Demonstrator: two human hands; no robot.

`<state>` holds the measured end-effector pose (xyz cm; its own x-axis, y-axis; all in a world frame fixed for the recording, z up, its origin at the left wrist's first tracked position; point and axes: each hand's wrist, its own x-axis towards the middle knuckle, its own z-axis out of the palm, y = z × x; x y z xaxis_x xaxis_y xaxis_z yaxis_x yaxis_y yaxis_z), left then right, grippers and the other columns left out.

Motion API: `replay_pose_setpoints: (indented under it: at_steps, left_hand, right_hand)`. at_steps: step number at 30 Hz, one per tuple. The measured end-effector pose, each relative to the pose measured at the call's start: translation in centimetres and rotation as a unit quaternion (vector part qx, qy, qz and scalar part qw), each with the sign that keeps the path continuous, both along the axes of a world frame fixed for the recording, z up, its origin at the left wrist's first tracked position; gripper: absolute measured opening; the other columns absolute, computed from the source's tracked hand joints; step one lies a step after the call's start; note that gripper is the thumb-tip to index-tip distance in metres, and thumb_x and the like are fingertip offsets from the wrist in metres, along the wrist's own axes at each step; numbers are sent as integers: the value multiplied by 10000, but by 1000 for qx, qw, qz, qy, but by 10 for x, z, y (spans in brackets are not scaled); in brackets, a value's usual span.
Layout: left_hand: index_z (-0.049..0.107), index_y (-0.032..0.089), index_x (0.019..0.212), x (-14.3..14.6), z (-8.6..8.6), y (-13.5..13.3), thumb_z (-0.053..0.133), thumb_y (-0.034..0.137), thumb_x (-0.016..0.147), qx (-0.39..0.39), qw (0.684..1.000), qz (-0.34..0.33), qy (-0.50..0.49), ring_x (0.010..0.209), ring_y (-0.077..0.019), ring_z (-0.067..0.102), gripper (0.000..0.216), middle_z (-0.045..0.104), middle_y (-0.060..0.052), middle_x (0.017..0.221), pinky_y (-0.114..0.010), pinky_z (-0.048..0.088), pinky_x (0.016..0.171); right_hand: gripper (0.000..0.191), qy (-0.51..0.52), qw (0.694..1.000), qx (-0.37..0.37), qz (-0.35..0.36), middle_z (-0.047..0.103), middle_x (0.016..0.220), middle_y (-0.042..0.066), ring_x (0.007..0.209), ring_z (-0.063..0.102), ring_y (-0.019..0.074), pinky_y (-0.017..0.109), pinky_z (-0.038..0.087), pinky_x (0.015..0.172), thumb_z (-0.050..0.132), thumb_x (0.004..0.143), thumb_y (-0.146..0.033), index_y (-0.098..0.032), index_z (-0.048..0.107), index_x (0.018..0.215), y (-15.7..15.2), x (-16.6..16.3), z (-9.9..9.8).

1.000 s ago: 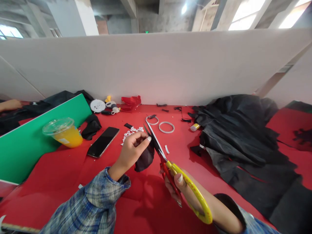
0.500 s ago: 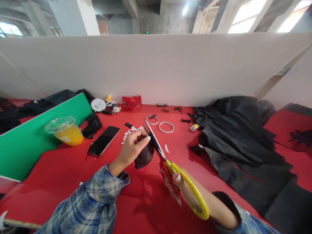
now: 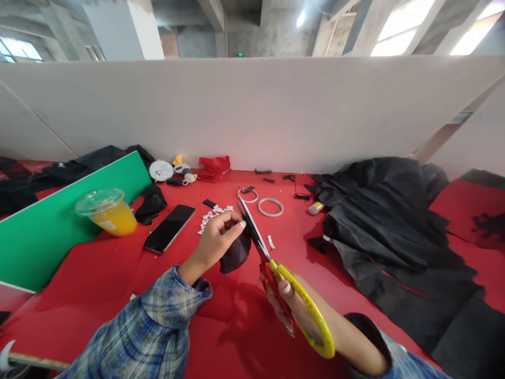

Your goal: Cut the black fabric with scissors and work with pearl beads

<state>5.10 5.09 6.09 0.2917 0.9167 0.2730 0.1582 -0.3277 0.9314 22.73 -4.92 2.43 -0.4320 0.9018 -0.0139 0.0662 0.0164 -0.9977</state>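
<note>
My left hand (image 3: 216,237) pinches a small piece of black fabric (image 3: 235,253) between thumb and fingers, and the cloth hangs down below it. In my right hand (image 3: 282,295) is a pair of scissors (image 3: 305,305) with one yellow and one red handle loop. The blades point up and away, lying against the fabric just right of my left fingertips. A narrow gap shows between the blade tips. Whether the edges are biting into the cloth is hard to make out. Beneath and behind my left hand lies a small heap of white bits (image 3: 207,218).
Two tape rings (image 3: 270,207) lie past the blades. A phone (image 3: 169,229), a cup of orange drink (image 3: 110,213) and a green board (image 3: 71,205) stand left. Crumpled black fabric (image 3: 379,221) covers the right side. A pale partition (image 3: 252,116) closes off the back.
The scissor blades look slightly closer together at the tips. The whole view has shifted a little; both hands keep nearly the same place and hold.
</note>
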Motion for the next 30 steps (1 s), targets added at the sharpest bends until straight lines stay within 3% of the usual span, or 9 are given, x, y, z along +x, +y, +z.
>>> replay_pose_setpoints:
  at_steps: [5, 7, 9, 11, 14, 17, 20, 25, 30]
  left_hand:
    - [565, 170, 705, -2, -4, 5, 565, 355, 771, 1, 1000, -1, 9, 630, -126, 496, 196, 538, 9, 663, -235, 396, 587]
    - [603, 170, 765, -5, -3, 8, 583, 360, 766, -4, 1000, -12, 15, 704, -143, 540, 191, 586, -12, 738, -242, 417, 630]
    - [635, 172, 887, -8, 0, 9, 607, 363, 762, -30, 997, -64, 25, 759, -150, 564, 230, 613, -31, 821, -241, 429, 652]
    - [624, 178, 1034, -11, 1, 8, 629, 356, 763, -72, 984, -156, 49, 732, -137, 566, 324, 608, -29, 820, -227, 426, 626]
    - [554, 188, 1174, -9, -5, 6, 639, 327, 772, -114, 951, -269, 99, 662, -116, 549, 434, 590, 0, 745, -206, 408, 582]
    - [523, 172, 1208, -5, -19, 7, 615, 358, 791, -133, 932, -280, 187, 586, -106, 519, 466, 600, 6, 705, -203, 381, 540]
    - [529, 142, 1205, -6, -29, 11, 616, 423, 780, -160, 914, -275, 254, 545, -111, 515, 517, 640, -26, 718, -216, 372, 521]
    - [441, 190, 1293, -15, -25, 18, 712, 325, 703, -190, 888, -349, 234, 720, -144, 596, 663, 673, -42, 839, -236, 424, 641]
    - [443, 185, 1275, -17, -23, 11, 645, 339, 772, -159, 882, -367, 247, 717, -136, 579, 564, 632, -18, 805, -246, 432, 668]
  right_hand:
    - [456, 2, 1000, -21, -22, 406, 557, -72, 378, 337, 56, 196, 281, 361, 313, 872, -663, -220, 383, 793, 4, 4, -3]
    - [492, -21, 998, -9, -60, 400, 535, -74, 370, 332, 66, 206, 291, 357, 297, 849, -699, -220, 398, 798, 11, 11, 0]
    - [528, -76, 989, 18, -129, 399, 517, -69, 369, 341, 81, 227, 314, 363, 289, 815, -741, -226, 393, 766, 20, 22, 4]
    - [513, -194, 953, 57, -225, 426, 512, -53, 386, 384, 107, 254, 341, 391, 316, 804, -740, -235, 378, 738, 31, 36, 6]
    - [406, -367, 867, 92, -324, 551, 594, 27, 503, 535, 181, 287, 385, 476, 454, 829, -616, -212, 433, 793, 43, 51, 4]
    - [316, -481, 803, 85, -342, 649, 786, 162, 708, 645, 266, 308, 416, 574, 510, 872, -425, -119, 488, 946, 47, 55, 0]
    - [321, -581, 742, 53, -330, 666, 862, 222, 815, 668, 317, 323, 428, 610, 480, 900, -362, -56, 506, 994, 47, 53, -4]
    - [336, -630, 702, 44, -330, 666, 884, 193, 855, 671, 298, 308, 448, 640, 506, 885, -394, -72, 548, 971, 46, 55, -2]
    - [343, -627, 703, 64, -329, 630, 957, 199, 830, 660, 270, 307, 457, 665, 586, 845, -384, -76, 553, 992, 43, 52, 2]
